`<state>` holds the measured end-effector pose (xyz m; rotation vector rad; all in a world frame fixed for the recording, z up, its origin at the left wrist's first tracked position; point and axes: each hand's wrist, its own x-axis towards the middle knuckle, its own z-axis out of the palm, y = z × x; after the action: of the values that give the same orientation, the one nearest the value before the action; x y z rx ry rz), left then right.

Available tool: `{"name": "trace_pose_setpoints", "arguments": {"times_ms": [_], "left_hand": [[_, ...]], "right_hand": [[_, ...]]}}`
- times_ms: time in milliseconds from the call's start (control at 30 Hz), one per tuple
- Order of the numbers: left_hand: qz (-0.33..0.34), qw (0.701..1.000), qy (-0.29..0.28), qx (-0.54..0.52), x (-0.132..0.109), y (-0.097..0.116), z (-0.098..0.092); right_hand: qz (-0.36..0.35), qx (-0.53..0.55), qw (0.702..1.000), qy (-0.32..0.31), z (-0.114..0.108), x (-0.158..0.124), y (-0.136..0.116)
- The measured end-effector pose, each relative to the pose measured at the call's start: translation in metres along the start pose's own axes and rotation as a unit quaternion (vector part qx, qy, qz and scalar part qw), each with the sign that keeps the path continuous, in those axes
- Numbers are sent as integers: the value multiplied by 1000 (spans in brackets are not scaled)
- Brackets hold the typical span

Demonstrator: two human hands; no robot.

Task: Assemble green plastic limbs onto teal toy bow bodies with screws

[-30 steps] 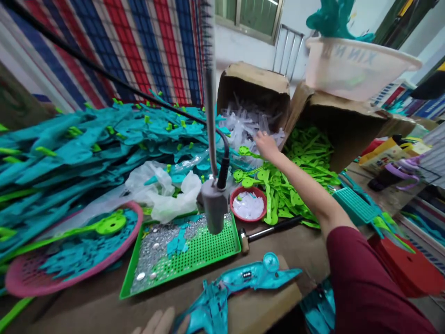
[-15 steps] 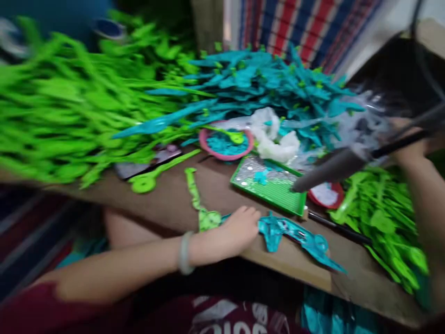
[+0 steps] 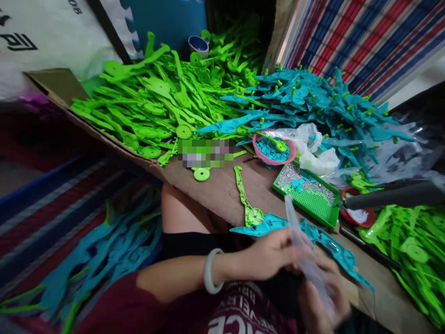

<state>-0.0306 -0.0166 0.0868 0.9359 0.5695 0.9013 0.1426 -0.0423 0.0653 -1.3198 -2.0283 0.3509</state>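
Both hands meet above the front edge of the work surface, around a long, narrow clear plastic bag (image 3: 308,262), blurred by motion. My left hand (image 3: 264,255), with a pale bangle on its wrist, pinches the bag near its middle. Lower down, my right hand (image 3: 323,297) is wrapped round the bag's near part. Just beyond the hands lies a turquoise plastic part (image 3: 339,250), long and pointed, partly hidden by the fingers. A lime-green part (image 3: 245,199) with a round disc end touches its left side.
Heaps of green parts (image 3: 149,102) and turquoise parts (image 3: 313,97) fill the back. A pink bowl (image 3: 292,153), a green tray (image 3: 304,204) of small metal pieces and a red dish (image 3: 370,220) stand midway. A dark tool (image 3: 392,195) reaches in from the right.
My right hand has come from the crumpled plastic at the right to my left hand, bringing the clear bag. My left hand has lifted off the turquoise part. The view has swung left.
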Motion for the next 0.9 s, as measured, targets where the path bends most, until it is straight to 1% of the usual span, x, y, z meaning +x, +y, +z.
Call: {"name": "trace_pose_setpoints", "arguments": {"times_ms": [33, 67, 100, 133, 200, 233, 267, 300, 367, 500, 567, 633, 700, 767, 833, 900], "left_hand": [[-10, 998, 62, 10, -6, 7, -14], [-15, 989, 140, 55, -14, 17, -32], [-22, 971, 213, 107, -21, 28, -52], [-36, 952, 264, 151, -28, 39, -74], [-67, 928, 312, 190, -37, 56, -112], [-95, 928, 300, 197, -39, 60, -126], [-119, 933, 282, 192, -39, 62, -136], [-141, 936, 263, 185, -39, 60, -141], [-175, 942, 233, 168, -36, 53, -140], [-205, 943, 211, 156, -20, 30, -130], [-222, 941, 195, 162, -11, 22, -130], [-237, 934, 193, 183, -5, 18, -130], [-250, 919, 208, 221, -3, 18, -131], [-279, 891, 210, 289, -1, 22, -134], [-322, 849, 179, 380, 5, 31, -143], [-347, 803, 158, 458, 19, 42, -157]], "right_hand": [[-10, 17, 1000, 4, 4, 0, -2], [-30, 30, 999, -10, 10, 4, -3], [-57, 38, 997, -43, 18, 12, -3], [-86, 40, 991, -97, 25, 22, -2], [-133, 26, 964, -231, 41, 44, 5], [-146, 20, 948, -280, 47, 54, 9], [-150, 15, 938, -312, 52, 61, 13], [-148, 13, 932, -331, 55, 66, 16], [-140, 16, 932, -335, 57, 68, 20], [-136, 48, 935, -324, 51, 57, 25], [-135, 61, 933, -328, 47, 53, 28], [-140, 66, 931, -331, 45, 51, 28], [-151, 54, 928, -335, 45, 51, 27], [-162, 35, 925, -342, 44, 53, 25], [-172, 22, 922, -347, 43, 55, 23], [-184, 16, 919, -347, 42, 56, 25]]}}
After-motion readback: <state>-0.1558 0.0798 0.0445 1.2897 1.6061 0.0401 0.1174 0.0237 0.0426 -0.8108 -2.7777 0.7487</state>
